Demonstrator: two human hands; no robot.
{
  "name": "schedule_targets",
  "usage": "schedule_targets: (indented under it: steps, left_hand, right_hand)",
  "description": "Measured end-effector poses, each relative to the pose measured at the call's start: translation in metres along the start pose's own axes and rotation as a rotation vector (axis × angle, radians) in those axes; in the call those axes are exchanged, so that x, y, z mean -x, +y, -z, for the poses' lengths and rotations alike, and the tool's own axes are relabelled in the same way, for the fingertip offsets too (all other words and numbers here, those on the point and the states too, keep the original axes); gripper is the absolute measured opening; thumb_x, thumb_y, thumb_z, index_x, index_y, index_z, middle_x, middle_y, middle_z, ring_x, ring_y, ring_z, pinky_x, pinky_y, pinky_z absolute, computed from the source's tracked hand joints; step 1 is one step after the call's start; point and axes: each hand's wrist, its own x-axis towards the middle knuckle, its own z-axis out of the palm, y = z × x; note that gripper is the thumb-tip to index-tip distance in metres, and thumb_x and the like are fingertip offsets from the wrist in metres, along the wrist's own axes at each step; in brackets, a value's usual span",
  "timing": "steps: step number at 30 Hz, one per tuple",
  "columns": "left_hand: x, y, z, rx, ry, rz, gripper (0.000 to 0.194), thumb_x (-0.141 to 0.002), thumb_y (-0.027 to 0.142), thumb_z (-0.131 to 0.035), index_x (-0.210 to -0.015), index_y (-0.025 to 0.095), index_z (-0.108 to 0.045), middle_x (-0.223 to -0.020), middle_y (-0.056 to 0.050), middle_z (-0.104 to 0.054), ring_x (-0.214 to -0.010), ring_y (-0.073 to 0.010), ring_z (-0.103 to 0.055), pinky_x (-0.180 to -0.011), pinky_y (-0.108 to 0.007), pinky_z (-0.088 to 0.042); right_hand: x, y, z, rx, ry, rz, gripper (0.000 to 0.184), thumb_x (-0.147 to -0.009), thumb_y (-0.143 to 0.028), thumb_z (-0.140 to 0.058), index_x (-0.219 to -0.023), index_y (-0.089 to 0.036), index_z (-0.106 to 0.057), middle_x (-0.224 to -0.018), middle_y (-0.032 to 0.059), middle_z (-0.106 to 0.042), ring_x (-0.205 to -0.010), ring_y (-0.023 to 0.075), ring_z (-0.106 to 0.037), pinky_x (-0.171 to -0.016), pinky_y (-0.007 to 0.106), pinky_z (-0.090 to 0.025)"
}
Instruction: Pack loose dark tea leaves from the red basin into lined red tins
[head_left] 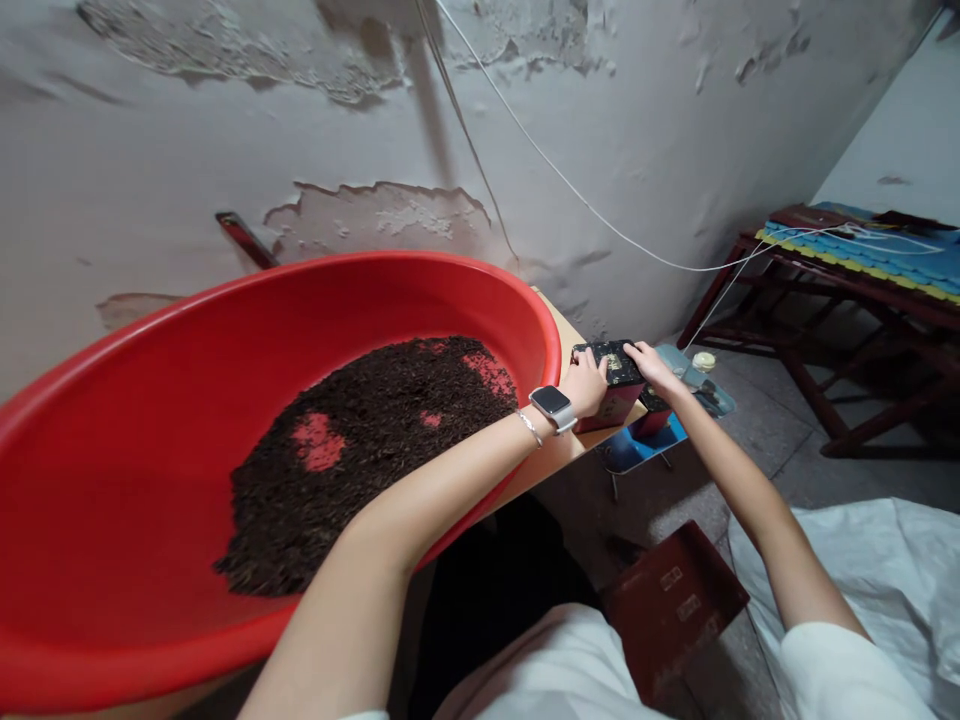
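Note:
A dark red tin box [609, 410] with a black patterned lid [616, 366] stands on the right corner of the wooden table [541, 474]. My left hand [583, 384], with a smartwatch and a bracelet at the wrist, grips its left side, fingers bent over the lid. On the opposite side, my right hand [654, 366] holds the lid's right edge near the far corner. The lid rests on the box. Left of my hands, a large red basin [135, 450] contains dark loose tea leaves [375, 440], its red bottom showing through in patches.
Another dark tin [652, 415] sits lower, on a blue stool [637, 452]. A clear tray [716, 395] lies beyond it. A dark red box [679, 600] and white sacking [885, 580] are on the floor. A wooden bench [810, 330] stands right, a white cable [600, 212] along the wall.

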Motion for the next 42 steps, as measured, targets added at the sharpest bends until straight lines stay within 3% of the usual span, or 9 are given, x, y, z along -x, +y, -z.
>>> schedule_targets:
  steps: [9, 11, 15, 19, 23, 29, 35, 38, 42]
  left_hand:
    - [-0.003, -0.016, 0.006, -0.013, -0.044, -0.099, 0.089, -0.073, 0.023, -0.072, -0.149, 0.001, -0.030, -0.146, -0.032, -0.037, -0.127, -0.0397, -0.046, -0.101, -0.040, -0.041]
    - [-0.003, -0.018, 0.005, -0.008, -0.060, -0.110, 0.094, -0.074, 0.029, -0.073, -0.151, 0.004, -0.026, -0.150, -0.031, -0.032, -0.129, -0.0407, -0.044, -0.102, -0.040, -0.040]
    - [-0.009, -0.025, 0.008, -0.004, -0.134, -0.112, 0.103, -0.076, 0.045, -0.072, -0.154, 0.004, -0.019, -0.155, -0.030, -0.025, -0.140, -0.0437, -0.031, -0.111, -0.043, -0.033]
    - [-0.014, -0.029, 0.011, 0.006, -0.170, -0.178, 0.094, -0.083, 0.049, -0.066, -0.155, 0.010, -0.020, -0.159, -0.025, -0.020, -0.145, -0.0427, -0.022, -0.115, -0.052, -0.025]
    - [-0.011, -0.035, 0.008, -0.020, -0.078, -0.259, 0.077, -0.087, 0.039, -0.063, -0.154, 0.028, -0.027, -0.160, -0.013, -0.028, -0.145, -0.0366, -0.027, -0.114, -0.069, -0.007]
    - [-0.001, -0.048, 0.001, -0.061, -0.007, -0.157, 0.061, -0.088, 0.036, -0.062, -0.145, 0.019, -0.046, -0.159, -0.017, -0.029, -0.147, -0.0373, -0.021, -0.116, -0.066, -0.007]
    - [0.000, -0.050, -0.002, 0.031, -0.003, -0.114, 0.050, -0.088, 0.041, -0.061, -0.130, 0.015, -0.061, -0.146, -0.019, -0.046, -0.142, -0.0393, -0.030, -0.114, -0.068, -0.015]
    - [-0.001, -0.050, -0.006, 0.048, 0.031, -0.104, 0.051, -0.086, 0.044, -0.063, -0.127, 0.015, -0.063, -0.144, -0.019, -0.046, -0.141, -0.0405, -0.029, -0.113, -0.067, -0.020]
    - [0.000, -0.051, -0.009, 0.040, 0.037, -0.112, 0.053, -0.086, 0.050, -0.061, -0.125, 0.014, -0.064, -0.143, -0.020, -0.046, -0.141, -0.0386, -0.029, -0.112, -0.067, -0.020]
  right_hand:
    - [0.000, -0.004, -0.001, -0.117, -0.018, -0.062, 0.027, -0.074, -0.045, -0.053, -0.087, -0.021, -0.054, -0.089, 0.0022, -0.063, -0.090, 0.0198, -0.058, -0.080, 0.030, -0.048]
    - [0.008, -0.008, 0.003, -0.208, -0.151, -0.055, 0.044, -0.075, -0.049, -0.054, -0.110, -0.023, -0.055, -0.102, 0.0039, -0.065, -0.096, 0.0216, -0.060, -0.082, 0.032, -0.049]
    - [0.030, -0.007, 0.013, -0.302, -0.310, 0.115, 0.093, -0.071, -0.062, -0.062, -0.149, -0.030, -0.023, -0.142, 0.0092, -0.047, -0.121, 0.0262, -0.053, -0.097, 0.039, -0.046]
    - [0.054, 0.012, 0.018, -0.070, -0.201, 0.356, 0.117, -0.057, -0.056, -0.081, -0.152, -0.026, -0.021, -0.154, 0.0116, -0.027, -0.139, 0.0308, -0.034, -0.114, 0.044, -0.029]
    - [0.083, 0.033, 0.017, 0.134, -0.037, 0.419, 0.097, -0.059, -0.053, -0.082, -0.142, -0.027, -0.040, -0.137, 0.0112, -0.040, -0.129, 0.0304, -0.043, -0.112, 0.046, -0.031]
    - [0.142, 0.064, 0.041, 0.225, 0.305, 0.387, 0.080, -0.063, -0.058, -0.077, -0.130, -0.024, -0.051, -0.123, 0.0094, -0.049, -0.118, 0.0291, -0.050, -0.104, 0.049, -0.039]
    - [0.200, 0.132, 0.077, 0.248, 0.872, 0.091, 0.084, -0.060, -0.062, -0.075, -0.126, -0.017, -0.051, -0.121, 0.0133, -0.049, -0.118, 0.0315, -0.046, -0.103, 0.048, -0.037]
    - [0.218, 0.169, 0.070, 0.301, 0.858, -0.042, 0.091, -0.055, -0.060, -0.076, -0.129, -0.016, -0.047, -0.127, 0.0164, -0.045, -0.122, 0.0341, -0.043, -0.103, 0.049, -0.037]
    - [0.221, 0.208, 0.032, 0.279, 0.636, -0.113, 0.107, -0.051, -0.059, -0.076, -0.139, -0.015, -0.035, -0.131, 0.0193, -0.043, -0.122, 0.0369, -0.045, -0.102, 0.052, -0.038]
